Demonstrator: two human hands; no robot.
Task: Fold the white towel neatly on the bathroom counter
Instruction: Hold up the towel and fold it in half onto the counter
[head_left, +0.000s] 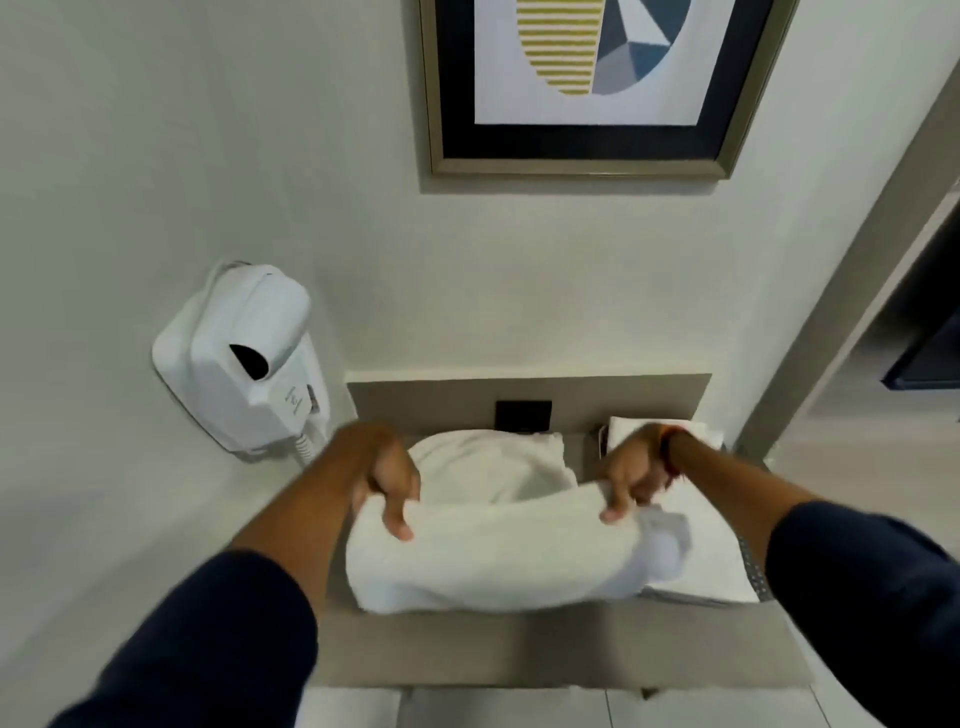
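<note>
A white towel (498, 551) lies across the grey counter (519, 654), its near half doubled over and lifted along the top edge. My left hand (387, 475) pinches that edge at the towel's left end. At the right end my right hand (631, 473) pinches the same edge. The far part of the towel rests bunched near the back panel. Both arms wear dark blue sleeves.
A white wall-mounted hair dryer (244, 358) hangs at the left. Other folded white cloths (696, 540) sit under and behind my right hand. A black socket (523, 414) is in the grey back panel. A framed picture (587, 88) hangs above. A doorway opens at the right.
</note>
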